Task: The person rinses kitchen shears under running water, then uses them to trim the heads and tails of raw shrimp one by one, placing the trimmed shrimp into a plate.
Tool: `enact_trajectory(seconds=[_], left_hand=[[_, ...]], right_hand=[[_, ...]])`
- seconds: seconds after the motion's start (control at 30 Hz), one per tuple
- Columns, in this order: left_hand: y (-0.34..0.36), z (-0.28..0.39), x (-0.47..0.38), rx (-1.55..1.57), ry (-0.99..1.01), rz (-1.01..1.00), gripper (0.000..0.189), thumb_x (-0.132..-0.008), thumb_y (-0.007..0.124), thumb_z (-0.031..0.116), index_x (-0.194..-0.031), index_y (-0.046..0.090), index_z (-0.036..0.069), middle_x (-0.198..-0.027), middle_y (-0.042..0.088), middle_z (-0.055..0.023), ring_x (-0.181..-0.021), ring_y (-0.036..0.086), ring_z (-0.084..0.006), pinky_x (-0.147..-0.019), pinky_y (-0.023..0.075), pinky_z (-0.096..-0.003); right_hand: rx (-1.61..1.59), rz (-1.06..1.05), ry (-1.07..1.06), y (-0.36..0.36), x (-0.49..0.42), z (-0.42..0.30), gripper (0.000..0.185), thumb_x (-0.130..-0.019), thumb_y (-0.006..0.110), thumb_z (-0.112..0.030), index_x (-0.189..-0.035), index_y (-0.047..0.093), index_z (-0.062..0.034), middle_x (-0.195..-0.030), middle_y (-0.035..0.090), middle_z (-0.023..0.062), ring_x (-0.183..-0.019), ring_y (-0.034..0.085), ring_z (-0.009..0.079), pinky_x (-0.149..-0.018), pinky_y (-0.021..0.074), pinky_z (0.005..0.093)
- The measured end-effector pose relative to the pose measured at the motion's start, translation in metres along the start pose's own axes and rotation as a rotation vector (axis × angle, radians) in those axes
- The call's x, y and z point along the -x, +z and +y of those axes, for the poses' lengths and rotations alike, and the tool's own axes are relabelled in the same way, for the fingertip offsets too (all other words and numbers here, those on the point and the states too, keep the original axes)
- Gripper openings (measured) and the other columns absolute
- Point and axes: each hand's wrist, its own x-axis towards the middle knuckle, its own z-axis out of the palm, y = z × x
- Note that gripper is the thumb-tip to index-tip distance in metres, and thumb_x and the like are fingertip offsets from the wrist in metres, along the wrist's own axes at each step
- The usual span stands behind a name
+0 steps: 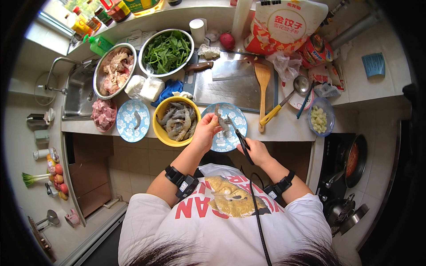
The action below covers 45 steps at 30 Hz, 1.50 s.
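Between its fingers my left hand (pixel 207 129) holds a raw shrimp (pixel 222 121) above a blue flowered plate (pixel 222 144). My right hand (pixel 255 151) grips black-handled scissors (pixel 242 139), whose blades are at the shrimp. Part of the shrimp is hidden by fingers and blades. Just left of my left hand is a yellow bowl (pixel 156 128) heaped with raw shrimp (pixel 179 121). Farther left, one shrimp (pixel 137 119) lies on a second blue flowered plate (pixel 124 131).
Behind the plates lie a cutting board (pixel 233 89), a cleaver (pixel 199 66) and a wooden spatula (pixel 262 83). Bowls of leafy greens (pixel 166 51) and raw meat (pixel 116 71) stand at the back left. A bowl of chopped garlic (pixel 319 119) and a frying pan (pixel 356 163) are at the right.
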Motion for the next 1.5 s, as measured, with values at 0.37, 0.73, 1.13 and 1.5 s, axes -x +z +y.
enact_trajectory(seconds=[0.37, 0.73, 1.13, 1.5], left_hand=[[-0.01, 0.025, 0.005, 0.006, 0.052, -0.091, 0.019, -0.093, 0.05, 0.021, -0.108, 0.053, 0.009, -0.095, 0.058, -0.0001, -0.09, 0.055, -0.0106, -0.079, 0.0452, -0.0272], [-0.018, 0.039, 0.016, 0.046, -0.364, -0.32, 0.031, -0.094, 0.047, 0.019, -0.119, 0.052, 0.001, -0.084, 0.056, 0.0015, -0.077, 0.053, -0.0095, -0.072, 0.0452, -0.0258], [-0.032, 0.06, 0.017, -0.097, -0.31, -0.131, 0.025, -0.093, 0.05, 0.016, -0.113, 0.056, 0.004, -0.088, 0.061, 0.0004, -0.082, 0.057, -0.0081, -0.073, 0.0474, -0.0225], [-0.052, 0.077, 0.021, 0.209, -0.198, -0.099, 0.017, -0.086, 0.056, -0.001, -0.101, 0.049, 0.003, -0.104, 0.058, -0.0132, -0.096, 0.061, -0.0211, -0.084, 0.0524, -0.0249]], right_hand=[[0.144, -0.182, 0.241, -0.006, -0.011, -0.001, 0.064, -0.079, 0.049, -0.063, -0.083, 0.062, -0.0003, -0.081, 0.064, 0.02, -0.081, 0.062, 0.0364, -0.071, 0.048, 0.0412], [-0.924, 0.195, 0.018, 0.014, -0.043, -0.039, 0.023, -0.078, 0.069, -0.017, -0.089, 0.06, 0.0016, -0.074, 0.06, 0.0031, -0.061, 0.052, 0.0084, -0.058, 0.0427, 0.0229], [-0.436, 0.312, 0.088, 0.015, -0.048, -0.057, 0.024, -0.075, 0.068, -0.019, -0.082, 0.06, 0.0024, -0.069, 0.061, 0.0095, -0.064, 0.059, 0.0169, -0.06, 0.0453, 0.0291], [-0.332, 0.337, 0.267, 0.043, -0.053, -0.053, 0.027, -0.074, 0.067, -0.02, -0.085, 0.06, 0.003, -0.071, 0.062, 0.0131, -0.067, 0.059, 0.0198, -0.065, 0.0461, 0.0319]])
